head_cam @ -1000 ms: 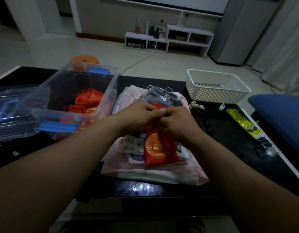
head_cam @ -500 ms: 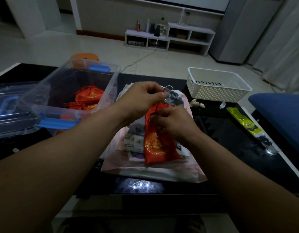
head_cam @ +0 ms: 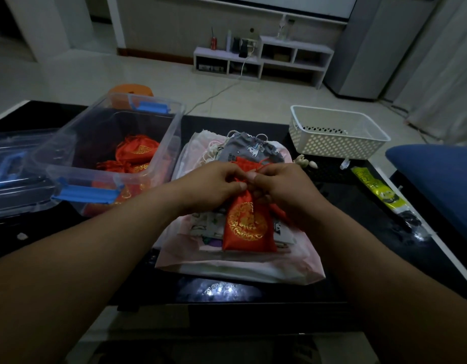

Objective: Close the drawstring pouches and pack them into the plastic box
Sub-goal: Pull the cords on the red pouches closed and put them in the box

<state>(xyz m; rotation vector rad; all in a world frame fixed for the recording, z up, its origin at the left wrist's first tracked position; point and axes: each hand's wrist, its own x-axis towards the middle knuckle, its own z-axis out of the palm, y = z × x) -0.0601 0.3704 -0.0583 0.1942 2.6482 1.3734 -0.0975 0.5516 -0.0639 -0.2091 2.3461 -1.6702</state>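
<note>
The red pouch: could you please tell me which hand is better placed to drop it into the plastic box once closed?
Probably the left. The plastic box stands open left of the red pouch, on the side of the left hand; the right hand, also pinching the neck, would have to cross over.

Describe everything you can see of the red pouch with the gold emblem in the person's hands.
The red drawstring pouch looks like shiny satin, with a round gold emblem on its front. Its flat rectangular body rests on a pile of pale cloth bags, bottom edge toward the camera. The left hand and right hand pinch its gathered neck from either side, and the ruffled top shows just beyond them.
</note>
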